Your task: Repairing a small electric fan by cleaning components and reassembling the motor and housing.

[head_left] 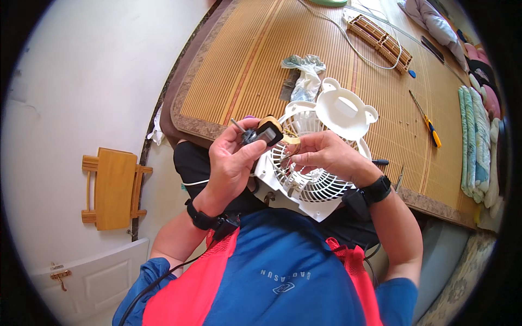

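Note:
My left hand (229, 163) grips a small electric motor (264, 134), black and grey with a thin metal shaft sticking out to the left. Close on its right, my right hand (329, 155) has thumb and fingers pinched together at thin wires by a pale yellow piece (291, 139); exactly what they pinch is too small to make out. Beneath both hands a white fan housing (325, 191) with a round slatted grille rests partly on my lap and against the table edge. A white animal-head-shaped cover (341, 120) with two round ears lies at its far side.
On the bamboo-mat table (239, 65) are a crumpled plastic bag (308, 79), a yellow-handled screwdriver (429, 126), a brown slatted rack (380, 42) with a white cord, and a dark phone (432, 49). Folded cloth (474, 144) lies right; a wooden stool (116, 188) stands left.

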Action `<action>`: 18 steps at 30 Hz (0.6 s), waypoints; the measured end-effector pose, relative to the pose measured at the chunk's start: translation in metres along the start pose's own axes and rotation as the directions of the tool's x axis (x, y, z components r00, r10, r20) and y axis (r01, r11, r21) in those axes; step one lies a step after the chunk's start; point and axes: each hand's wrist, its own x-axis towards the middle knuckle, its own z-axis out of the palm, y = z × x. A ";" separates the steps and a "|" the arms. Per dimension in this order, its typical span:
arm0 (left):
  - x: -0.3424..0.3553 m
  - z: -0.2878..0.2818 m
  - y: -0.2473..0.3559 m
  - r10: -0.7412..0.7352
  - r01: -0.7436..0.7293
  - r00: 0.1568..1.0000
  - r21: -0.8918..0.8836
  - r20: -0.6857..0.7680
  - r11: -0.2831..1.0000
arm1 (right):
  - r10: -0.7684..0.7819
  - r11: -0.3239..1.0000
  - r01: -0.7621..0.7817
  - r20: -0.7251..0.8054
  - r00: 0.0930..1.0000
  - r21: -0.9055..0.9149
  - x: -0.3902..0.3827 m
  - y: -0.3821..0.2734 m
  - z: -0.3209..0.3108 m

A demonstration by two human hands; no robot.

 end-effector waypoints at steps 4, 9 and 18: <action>0.005 0.005 0.009 -0.017 0.017 1.000 0.060 -0.005 0.998 | 0.006 0.983 -0.001 -0.024 1.000 0.182 0.002 0.009 0.011; 0.006 0.005 0.011 0.001 -0.001 1.000 0.115 -0.001 0.993 | 0.004 0.931 -0.010 0.016 1.000 0.364 -0.007 0.007 0.015; 0.001 0.008 0.005 0.015 -0.013 1.000 0.094 -0.020 0.995 | -0.055 0.892 0.071 -0.048 0.997 0.447 -0.018 0.002 0.038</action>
